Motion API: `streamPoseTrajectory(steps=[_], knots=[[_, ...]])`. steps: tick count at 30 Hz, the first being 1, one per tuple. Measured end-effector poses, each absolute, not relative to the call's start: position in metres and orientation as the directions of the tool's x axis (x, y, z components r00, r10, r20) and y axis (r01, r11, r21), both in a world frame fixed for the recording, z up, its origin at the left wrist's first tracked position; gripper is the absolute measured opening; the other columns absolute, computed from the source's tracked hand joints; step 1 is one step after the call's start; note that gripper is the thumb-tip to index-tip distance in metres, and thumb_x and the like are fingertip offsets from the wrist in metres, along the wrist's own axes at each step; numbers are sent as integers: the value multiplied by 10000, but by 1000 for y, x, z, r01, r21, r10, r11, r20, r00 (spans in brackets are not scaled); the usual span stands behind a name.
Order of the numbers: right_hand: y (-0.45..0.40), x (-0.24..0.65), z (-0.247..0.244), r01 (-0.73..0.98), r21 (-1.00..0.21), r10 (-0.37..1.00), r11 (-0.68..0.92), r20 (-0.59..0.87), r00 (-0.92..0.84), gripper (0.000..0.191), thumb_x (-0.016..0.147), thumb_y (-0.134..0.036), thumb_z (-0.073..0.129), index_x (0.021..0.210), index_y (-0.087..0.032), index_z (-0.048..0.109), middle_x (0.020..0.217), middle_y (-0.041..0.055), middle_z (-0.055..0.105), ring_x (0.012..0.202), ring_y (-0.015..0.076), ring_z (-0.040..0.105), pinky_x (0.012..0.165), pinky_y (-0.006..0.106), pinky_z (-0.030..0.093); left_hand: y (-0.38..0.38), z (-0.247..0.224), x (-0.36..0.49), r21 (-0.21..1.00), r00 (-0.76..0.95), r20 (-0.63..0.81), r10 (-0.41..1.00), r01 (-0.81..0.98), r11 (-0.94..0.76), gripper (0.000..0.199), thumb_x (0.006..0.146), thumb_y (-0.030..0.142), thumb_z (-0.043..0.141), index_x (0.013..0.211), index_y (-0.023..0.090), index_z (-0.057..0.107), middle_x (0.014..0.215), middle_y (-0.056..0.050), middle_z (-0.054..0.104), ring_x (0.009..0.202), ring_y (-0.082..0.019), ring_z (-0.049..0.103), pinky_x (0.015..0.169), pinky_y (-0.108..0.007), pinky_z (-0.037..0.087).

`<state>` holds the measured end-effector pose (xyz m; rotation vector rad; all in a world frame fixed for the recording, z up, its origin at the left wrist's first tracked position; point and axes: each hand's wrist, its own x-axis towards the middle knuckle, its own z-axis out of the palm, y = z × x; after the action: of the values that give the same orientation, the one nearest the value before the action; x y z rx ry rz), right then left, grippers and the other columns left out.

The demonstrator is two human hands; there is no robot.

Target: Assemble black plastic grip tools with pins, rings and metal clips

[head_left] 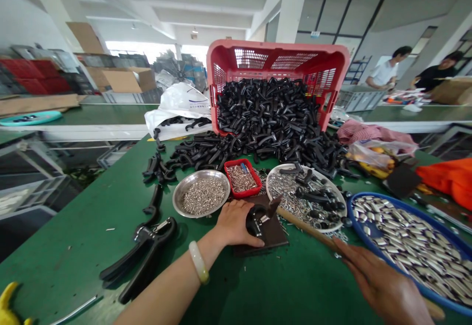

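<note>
Black sprung part (253,221): one, with metal spring, on the dark plate (276,240) beneath the left hand.
Left hand (236,221): partly curled, fingers over the part and thumb along its near side, holding it; pale bangle (199,262) at the wrist.
Right hand (383,276): closed around the wooden handle of a hammer (309,229), whose dark head is near the left hand's fingers.
Hand grip (145,236): black, two-handled, sprung; lying left of the left hand.
Metal bowl (177,198): small metal pieces; just beyond the left hand, leftward.
Red tray (245,193): small metal pins; directly beyond the left hand.
White tray (268,182): metal rings and black pieces; beyond the gap between the hands.
Blue tray (376,229): silvery metal pieces; beyond and right of the right hand.
Red basket (276,44): tipped toward the hands, black pieces (269,113) spilling from it; farthest beyond both hands on the green table (92,246).
</note>
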<state>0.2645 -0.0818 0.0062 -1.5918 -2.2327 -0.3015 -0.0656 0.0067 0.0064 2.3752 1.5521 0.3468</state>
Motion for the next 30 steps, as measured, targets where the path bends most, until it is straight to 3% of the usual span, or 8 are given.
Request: streamPoseTrajectory(steps=[8, 13, 18, 21, 25, 28, 30], knots=[[-74, 237, 18, 893, -129, 822, 432, 464, -330, 397, 808, -302, 435, 1199, -288, 505, 1071, 24, 634, 928, 197, 615, 787, 304, 517, 8, 0, -66, 351, 374, 19, 927, 866, -356, 1003, 364, 791, 538, 1180, 213, 464, 1211, -93, 468, 1104, -311, 400, 967, -439, 251], [-66, 232, 23, 886, -181, 869, 428, 350, -349, 355, 793, -314, 455, 1133, -323, 557, 1044, 0, 648, 876, 189, 634, 722, 285, 535, 9, -3, -68, 348, 374, 7, 928, 869, -353, 1059, 355, 807, 521, 1209, 186, 447, 1228, -106, 459, 1123, -324, 386, 973, -450, 250], [-45, 269, 25, 919, -343, 958, 193, 267, -101, 482, 759, -457, 492, 1204, -272, 499, 915, 40, 690, 601, 209, 656, 496, 296, 535, -5, -3, -66, 315, 388, 87, 917, 863, -395, 992, 450, 751, 547, 1267, 210, 391, 1296, -87, 399, 1177, -307, 327, 1023, -459, 159], [-19, 307, 20, 962, -271, 975, 42, 223, 21, 499, 761, -457, 478, 1200, -222, 514, 732, 78, 700, 541, 246, 643, 455, 328, 503, -21, -5, -61, 253, 358, 157, 920, 886, -388, 791, 577, 658, 550, 1231, 226, 443, 1245, -83, 446, 1104, -293, 385, 963, -440, 262], [13, 339, 17, 986, -159, 987, 57, 155, -33, 423, 783, -386, 468, 1108, -147, 596, 816, 182, 684, 632, 265, 654, 547, 334, 494, -31, -12, -54, 201, 343, 109, 933, 912, -359, 701, 689, 556, 495, 1270, 176, 404, 1087, -116, 545, 964, -278, 466, 821, -399, 391], [19, 313, 21, 995, -1, 950, 100, 297, -95, 381, 762, -322, 475, 1052, -126, 626, 954, 214, 643, 770, 317, 636, 667, 412, 490, -27, -4, -55, 209, 379, 108, 919, 895, -394, 687, 680, 533, 513, 1246, 153, 432, 1066, -120, 551, 971, -272, 477, 829, -375, 400], [16, 271, 24, 973, 7, 882, 231, 420, -212, 376, 774, -289, 453, 1094, -149, 593, 1119, 173, 578, 956, 317, 575, 808, 452, 455, -22, 12, -60, 257, 396, 106, 912, 875, -410, 603, 697, 526, 496, 1179, 163, 499, 1042, -108, 562, 947, -258, 500, 816, -356, 407]])
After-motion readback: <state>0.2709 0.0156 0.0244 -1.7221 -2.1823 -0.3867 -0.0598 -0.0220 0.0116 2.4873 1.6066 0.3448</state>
